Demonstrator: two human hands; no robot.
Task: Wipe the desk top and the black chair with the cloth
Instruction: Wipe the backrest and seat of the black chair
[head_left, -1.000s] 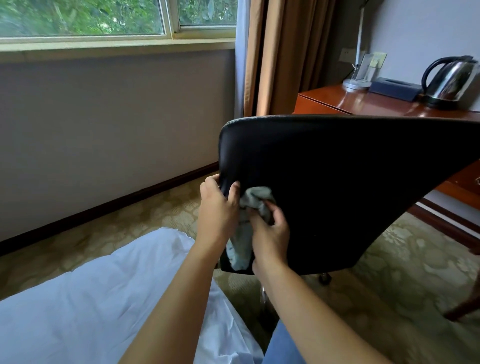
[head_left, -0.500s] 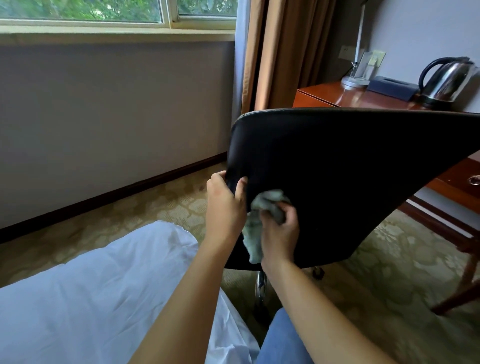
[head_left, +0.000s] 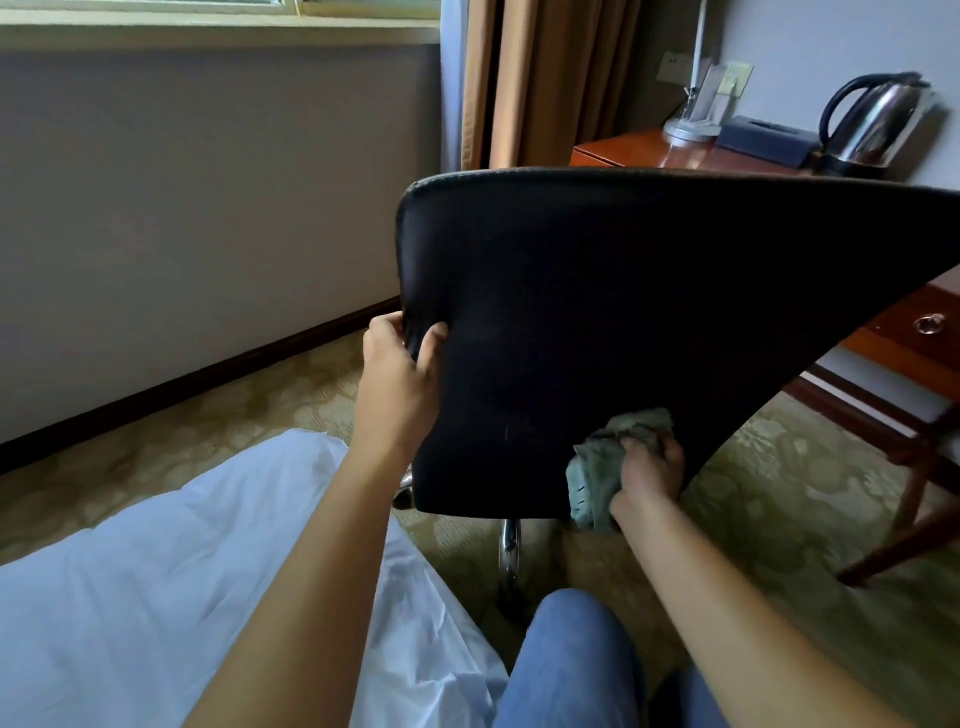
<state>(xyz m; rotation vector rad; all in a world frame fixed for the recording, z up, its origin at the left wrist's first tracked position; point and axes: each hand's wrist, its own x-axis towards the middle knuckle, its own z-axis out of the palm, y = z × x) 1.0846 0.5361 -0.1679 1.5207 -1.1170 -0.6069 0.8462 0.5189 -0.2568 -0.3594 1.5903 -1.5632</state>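
The black chair (head_left: 649, 322) runs off the right edge and hides much of the desk (head_left: 649, 150) behind it. Left hand (head_left: 400, 384) fingers vanish behind its side. The kettle's (head_left: 878, 122) base sits partly hidden.

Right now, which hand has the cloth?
The right hand holds the green cloth against the black chair; the left hand only grips the chair's edge.

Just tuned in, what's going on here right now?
A person is wiping the black chair. The left hand grips the side edge of the backrest to steady it, while the right hand holds the green cloth bunched against the lower part of the backrest. The desk behind carries a kettle, a dark box and a lamp base.
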